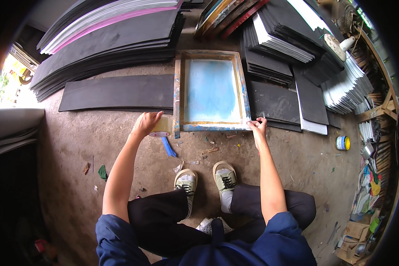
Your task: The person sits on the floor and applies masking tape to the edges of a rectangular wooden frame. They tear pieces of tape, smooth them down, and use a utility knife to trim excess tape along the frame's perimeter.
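Observation:
A wooden screen-printing frame (178, 95) with a pale blue mesh (210, 91) lies in front of me, its wood stained with blue and white paint. My right hand (258, 127) pinches the frame's near right corner between thumb and fingers. Just left of the frame, my left hand (147, 123) is closed on a pale yellow, translucent flat piece (162, 126) with a whitish, pink-marked lower edge. My fingers hide part of this piece, and its exact kind is unclear. On the floor below it lies a blue strip (168, 146).
Black foam sheets (117, 93) lie left of the frame, with taller stacks behind. More black sheets (274, 104) and white-edged stacks stand on the right. A blue-and-yellow can (342, 142) is at far right. Several frames (228, 17) lean at the back. Scraps litter the floor.

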Demonstrator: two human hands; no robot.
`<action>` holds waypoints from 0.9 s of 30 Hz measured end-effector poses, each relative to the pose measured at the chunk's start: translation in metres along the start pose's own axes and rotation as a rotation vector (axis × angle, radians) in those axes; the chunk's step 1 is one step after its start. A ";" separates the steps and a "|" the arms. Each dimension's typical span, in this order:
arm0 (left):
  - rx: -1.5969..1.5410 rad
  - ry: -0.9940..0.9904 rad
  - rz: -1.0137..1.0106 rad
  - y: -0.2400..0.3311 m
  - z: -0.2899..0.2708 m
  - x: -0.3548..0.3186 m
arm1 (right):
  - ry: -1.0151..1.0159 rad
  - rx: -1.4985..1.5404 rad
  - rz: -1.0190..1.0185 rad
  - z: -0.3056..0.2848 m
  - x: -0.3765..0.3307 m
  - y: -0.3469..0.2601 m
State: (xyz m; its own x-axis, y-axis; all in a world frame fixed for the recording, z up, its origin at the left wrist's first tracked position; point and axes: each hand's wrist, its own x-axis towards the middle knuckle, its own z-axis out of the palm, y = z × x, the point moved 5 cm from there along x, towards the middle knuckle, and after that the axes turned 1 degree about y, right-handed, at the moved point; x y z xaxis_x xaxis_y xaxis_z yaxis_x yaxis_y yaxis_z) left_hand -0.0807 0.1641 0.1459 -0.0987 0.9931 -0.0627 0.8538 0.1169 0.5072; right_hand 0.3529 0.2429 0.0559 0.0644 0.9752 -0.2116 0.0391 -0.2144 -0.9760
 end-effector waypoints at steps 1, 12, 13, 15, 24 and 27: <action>-0.038 -0.011 0.005 0.000 -0.002 0.001 | 0.001 0.041 -0.030 -0.001 0.001 -0.004; -0.009 -0.307 0.005 -0.027 0.012 -0.026 | -0.169 -0.383 -0.628 0.069 0.005 -0.183; -0.047 -0.357 -0.059 -0.034 0.013 -0.033 | -0.219 -0.430 -0.659 0.091 -0.010 -0.208; -0.086 -0.413 -0.080 -0.040 0.019 -0.044 | -0.254 -0.552 -0.680 0.124 -0.039 -0.250; -0.301 -0.454 0.114 -0.022 0.085 -0.076 | -0.593 -0.766 -0.876 0.167 -0.133 -0.320; -0.291 -0.430 0.076 -0.011 0.083 -0.076 | -0.575 -0.757 -0.942 0.162 -0.148 -0.331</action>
State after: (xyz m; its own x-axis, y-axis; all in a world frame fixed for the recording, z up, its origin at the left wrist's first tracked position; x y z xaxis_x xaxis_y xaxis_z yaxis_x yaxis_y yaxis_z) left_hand -0.0398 0.0876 0.0738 0.2291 0.9147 -0.3330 0.6669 0.1017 0.7382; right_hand 0.1684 0.1779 0.4015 -0.7109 0.6113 0.3477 0.3874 0.7531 -0.5318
